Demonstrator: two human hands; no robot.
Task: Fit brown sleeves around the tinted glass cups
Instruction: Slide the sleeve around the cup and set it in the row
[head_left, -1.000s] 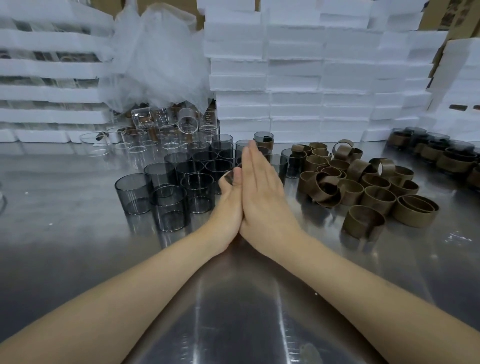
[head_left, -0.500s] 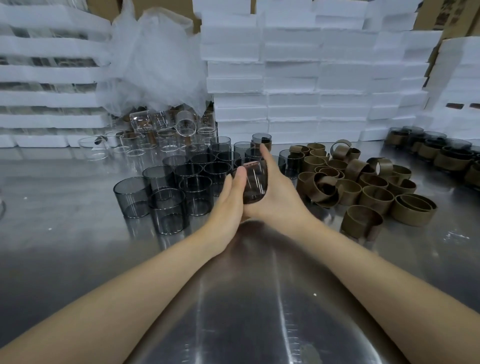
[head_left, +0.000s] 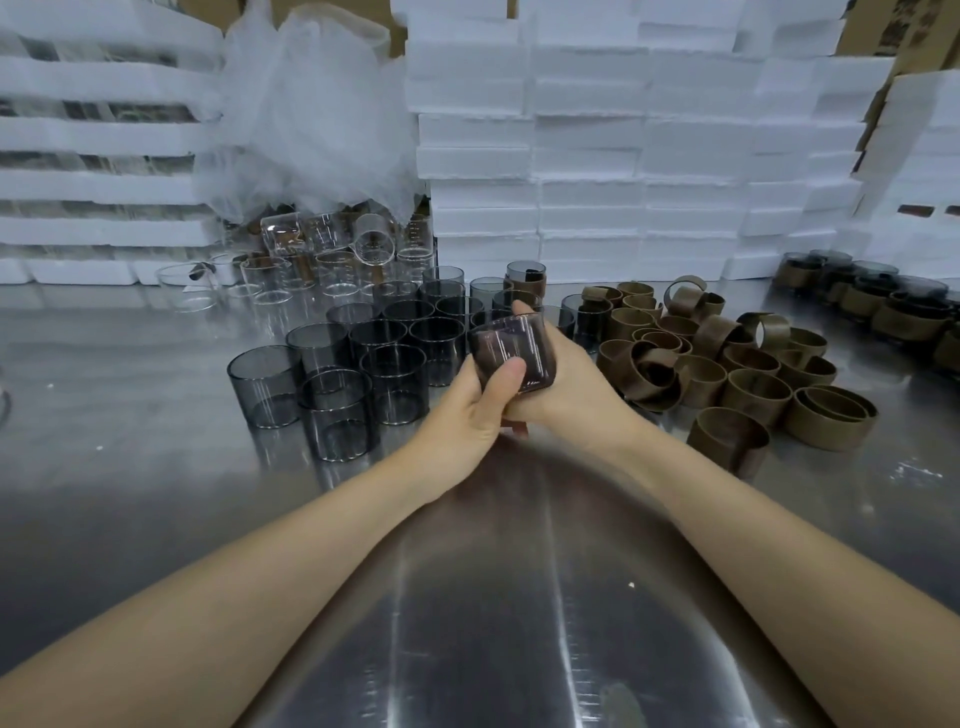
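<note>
The tinted glass cup (head_left: 511, 353) I hold is a smoky, see-through cylinder, tilted, with light streaks on its wall; it sits above the steel table (head_left: 493, 597), just in front of the standing dark cups (head_left: 363, 374). My left hand (head_left: 470, 415) grips it with the thumb pressed on its near side, and my right hand (head_left: 563, 384) cups it from behind, fingers curled over the top. Half a second ago my left hand was flat beside it; now its thumb has closed over the glass and the cup has turned further. To the right of the cup lie brown sleeves (head_left: 727, 374), matte curled bands. Further right stand cups already wrapped (head_left: 883, 306). Behind it are clear glasses (head_left: 322, 254), crinkled plastic (head_left: 311, 114) and white foam blocks (head_left: 597, 145)
</note>
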